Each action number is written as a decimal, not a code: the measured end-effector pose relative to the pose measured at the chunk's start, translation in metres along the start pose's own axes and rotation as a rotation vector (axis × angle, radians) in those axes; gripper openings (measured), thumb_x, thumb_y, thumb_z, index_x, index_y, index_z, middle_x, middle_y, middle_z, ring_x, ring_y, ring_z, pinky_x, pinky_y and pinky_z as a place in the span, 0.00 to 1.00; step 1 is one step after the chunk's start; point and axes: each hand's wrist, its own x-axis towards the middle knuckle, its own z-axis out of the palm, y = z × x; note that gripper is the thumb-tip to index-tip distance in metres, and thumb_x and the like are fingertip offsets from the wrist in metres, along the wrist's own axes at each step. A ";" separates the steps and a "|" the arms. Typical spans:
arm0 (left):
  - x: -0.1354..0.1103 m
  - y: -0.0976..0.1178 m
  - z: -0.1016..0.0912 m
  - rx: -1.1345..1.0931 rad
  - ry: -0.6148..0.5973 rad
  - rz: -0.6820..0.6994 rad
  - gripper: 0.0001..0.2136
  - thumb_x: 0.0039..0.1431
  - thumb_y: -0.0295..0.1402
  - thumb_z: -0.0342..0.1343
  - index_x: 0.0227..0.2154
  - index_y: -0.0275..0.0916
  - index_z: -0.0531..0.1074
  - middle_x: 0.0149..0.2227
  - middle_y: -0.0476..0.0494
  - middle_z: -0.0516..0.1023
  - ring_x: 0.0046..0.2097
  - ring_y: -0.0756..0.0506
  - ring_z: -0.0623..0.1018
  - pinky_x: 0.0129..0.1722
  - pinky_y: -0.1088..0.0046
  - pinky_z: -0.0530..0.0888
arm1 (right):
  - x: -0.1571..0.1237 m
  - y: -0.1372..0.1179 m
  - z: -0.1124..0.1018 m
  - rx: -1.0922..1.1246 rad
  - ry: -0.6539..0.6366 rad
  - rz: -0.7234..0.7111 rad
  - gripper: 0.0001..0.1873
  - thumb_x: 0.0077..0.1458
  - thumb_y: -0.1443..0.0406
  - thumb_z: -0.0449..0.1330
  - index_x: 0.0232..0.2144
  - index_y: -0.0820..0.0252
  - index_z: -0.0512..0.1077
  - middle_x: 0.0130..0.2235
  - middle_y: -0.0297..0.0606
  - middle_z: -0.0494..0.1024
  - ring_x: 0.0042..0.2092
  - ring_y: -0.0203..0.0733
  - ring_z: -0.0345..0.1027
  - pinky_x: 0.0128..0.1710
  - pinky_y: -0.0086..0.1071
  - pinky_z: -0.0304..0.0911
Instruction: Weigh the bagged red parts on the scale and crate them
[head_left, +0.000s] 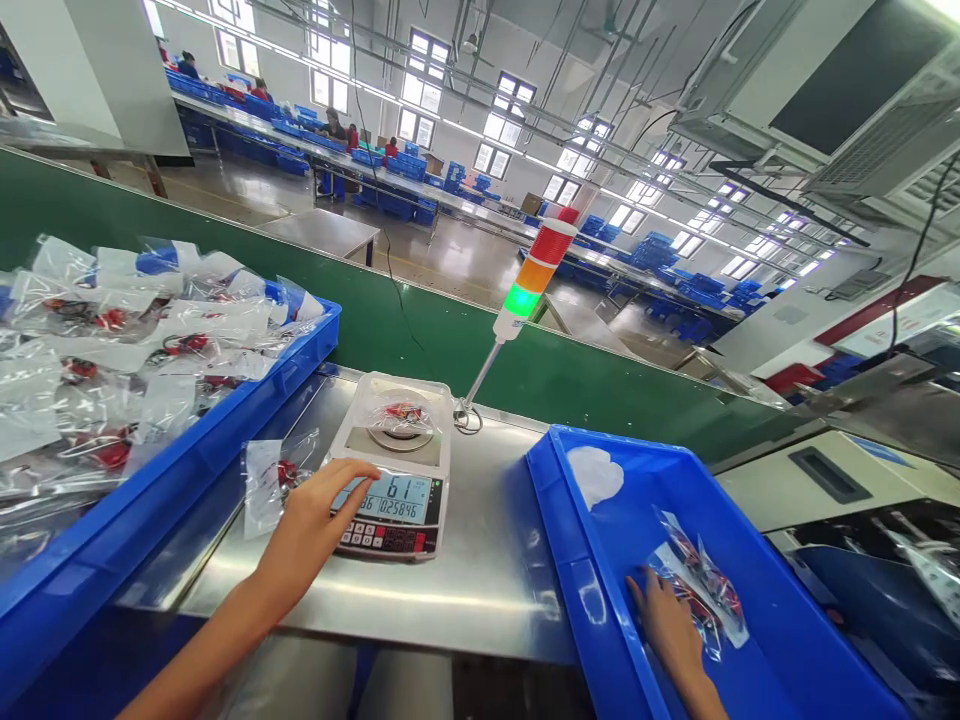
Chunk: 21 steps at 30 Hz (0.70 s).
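Observation:
My left hand (319, 515) reaches over the near left part of a digital scale (442, 480), partly covering its lit display. Its fingers are bent, with a gap to the thumb and nothing visible between them. On the scale's pan lies a clear plastic bag (403, 414) with red and dark wired parts. Left of the scale, another bag (264, 490) with a white label lies on the metal table. My right hand (670, 625) is inside the right blue bin (611, 610), fingers apart, beside several bagged wired parts (705, 580). Whether its fingertips touch them is hard to see.
A large blue bin (225, 420) full of bagged parts stands at left. Behind the scale rises a signal tower (536, 265) with its green light lit. A green partition (420, 330) borders the metal table (487, 550). A machine (825, 480) stands at right.

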 end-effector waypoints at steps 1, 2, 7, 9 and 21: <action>0.003 0.001 0.000 0.016 0.019 -0.006 0.15 0.72 0.43 0.48 0.40 0.43 0.78 0.43 0.47 0.83 0.45 0.42 0.83 0.47 0.68 0.79 | -0.003 0.002 0.002 -0.004 0.000 0.008 0.26 0.67 0.61 0.42 0.56 0.64 0.73 0.52 0.58 0.80 0.52 0.62 0.77 0.48 0.51 0.72; 0.007 0.002 0.000 0.027 0.031 -0.007 0.15 0.72 0.42 0.48 0.41 0.43 0.78 0.43 0.46 0.83 0.45 0.42 0.82 0.47 0.67 0.79 | -0.003 0.004 0.003 -0.002 -0.004 -0.005 0.27 0.66 0.63 0.40 0.55 0.63 0.73 0.52 0.57 0.80 0.53 0.60 0.77 0.49 0.49 0.72; 0.017 0.009 0.008 0.030 0.026 0.036 0.14 0.73 0.40 0.47 0.40 0.42 0.77 0.43 0.46 0.82 0.45 0.43 0.82 0.47 0.67 0.78 | 0.007 0.012 -0.005 0.046 0.073 0.096 0.29 0.67 0.53 0.44 0.59 0.63 0.71 0.56 0.59 0.78 0.57 0.67 0.72 0.52 0.56 0.70; 0.017 0.010 0.013 0.041 0.027 0.074 0.13 0.73 0.38 0.47 0.41 0.42 0.76 0.43 0.46 0.82 0.45 0.43 0.82 0.46 0.67 0.78 | 0.009 0.008 -0.006 0.063 0.101 0.204 0.36 0.65 0.46 0.46 0.63 0.63 0.67 0.64 0.61 0.71 0.63 0.75 0.64 0.54 0.65 0.67; 0.048 -0.004 0.021 0.213 0.049 0.260 0.15 0.75 0.36 0.44 0.43 0.38 0.76 0.45 0.40 0.81 0.52 0.39 0.78 0.54 0.58 0.77 | -0.026 0.027 0.003 0.132 0.074 -0.055 0.31 0.69 0.56 0.36 0.50 0.60 0.76 0.53 0.55 0.81 0.54 0.59 0.75 0.52 0.51 0.71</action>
